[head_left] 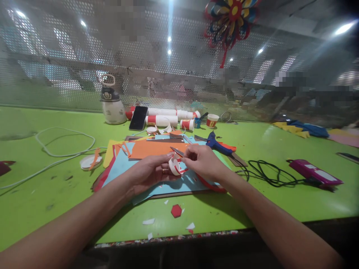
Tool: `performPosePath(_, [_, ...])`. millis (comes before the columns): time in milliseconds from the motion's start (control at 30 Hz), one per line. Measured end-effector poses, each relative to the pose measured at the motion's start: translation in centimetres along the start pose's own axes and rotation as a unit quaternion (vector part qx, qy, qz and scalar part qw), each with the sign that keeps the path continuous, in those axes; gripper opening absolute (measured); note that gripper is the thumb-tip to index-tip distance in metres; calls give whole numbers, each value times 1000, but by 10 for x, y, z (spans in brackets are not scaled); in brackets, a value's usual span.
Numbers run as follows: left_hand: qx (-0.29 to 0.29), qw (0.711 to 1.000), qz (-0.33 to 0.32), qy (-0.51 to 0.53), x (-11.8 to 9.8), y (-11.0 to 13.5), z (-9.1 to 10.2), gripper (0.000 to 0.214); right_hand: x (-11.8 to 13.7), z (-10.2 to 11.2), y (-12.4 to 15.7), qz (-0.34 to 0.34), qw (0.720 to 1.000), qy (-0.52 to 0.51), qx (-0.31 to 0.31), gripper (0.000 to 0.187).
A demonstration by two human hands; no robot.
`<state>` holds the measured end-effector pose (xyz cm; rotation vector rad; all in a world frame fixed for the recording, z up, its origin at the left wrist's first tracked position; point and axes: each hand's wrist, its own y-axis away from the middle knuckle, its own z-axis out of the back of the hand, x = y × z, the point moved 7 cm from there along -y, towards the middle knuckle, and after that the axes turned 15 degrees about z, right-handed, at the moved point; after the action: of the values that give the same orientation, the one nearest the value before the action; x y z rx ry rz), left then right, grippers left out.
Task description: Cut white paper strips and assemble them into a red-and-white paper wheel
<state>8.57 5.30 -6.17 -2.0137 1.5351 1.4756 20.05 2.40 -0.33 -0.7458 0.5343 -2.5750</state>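
Left hand (151,170) half-curled round white paper (175,169); right hand (201,158) pinches blade (177,151) (tip bare): slip may tear paper.

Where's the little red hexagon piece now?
In the head view, the red hexagon lies low centre on the shiny green table, near its front edge, with white paper scraps to its left and right.

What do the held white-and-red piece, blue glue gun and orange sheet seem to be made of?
Held white-and-red piece: probably matte paper or thin card; it looks thin and curled.

Blue glue gun: likely plastic, from its even colour and moulded-looking body.

Orange sheet: seemingly matte paper or card, flat with little shine.
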Motion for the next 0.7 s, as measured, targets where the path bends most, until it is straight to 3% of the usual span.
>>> performPosePath(700, [7,1000,4,-6,2,-1,0,19,-2,-2,0,-28,999,-18,12,20])
